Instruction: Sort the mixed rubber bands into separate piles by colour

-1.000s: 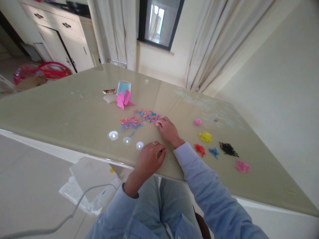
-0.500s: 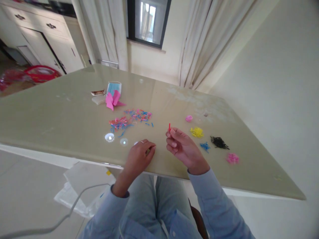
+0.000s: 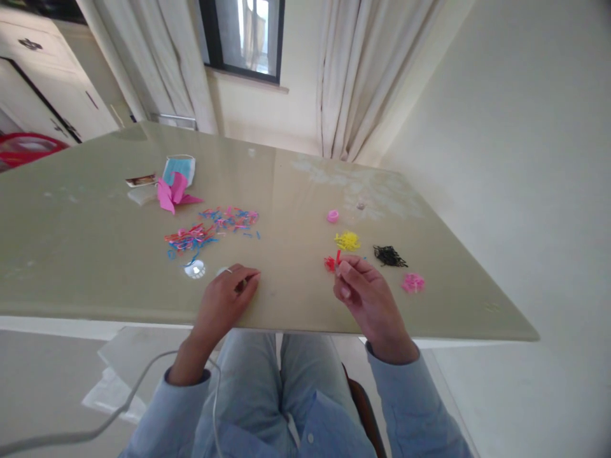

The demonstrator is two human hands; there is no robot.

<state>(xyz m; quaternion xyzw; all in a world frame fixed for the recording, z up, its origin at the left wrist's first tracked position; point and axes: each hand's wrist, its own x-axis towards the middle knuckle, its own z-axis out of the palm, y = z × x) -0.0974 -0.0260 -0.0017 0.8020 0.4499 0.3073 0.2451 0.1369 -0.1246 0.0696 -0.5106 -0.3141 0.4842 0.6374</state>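
Note:
My right hand (image 3: 365, 289) pinches a short red rubber band (image 3: 338, 256) upright between thumb and forefinger. Just behind it on the table lies a small heap of red rubber bands (image 3: 329, 263). Around this hand are a yellow heap (image 3: 347, 240), a black heap (image 3: 390, 256) and a pink heap (image 3: 413, 283); a blue heap is mostly hidden by the hand. My left hand (image 3: 226, 296) rests at the table's near edge, thumb and fingertips together; whether anything is in them is hidden. Beyond it lies a mixed pile of coloured rubber bands (image 3: 191, 238).
Further left on the table (image 3: 286, 286) are a folded pink paper (image 3: 174, 192), a blue face mask (image 3: 180, 170) and a small printed packet (image 3: 140, 180). A pink ring-like thing (image 3: 333, 216) sits behind the yellow heap. A grey cable (image 3: 128, 401) crosses at lower left.
My right hand has moved right with the red rubber band, to beside the red heap, and now covers most of the blue heap. The whole view has turned right; my left hand stays closed.

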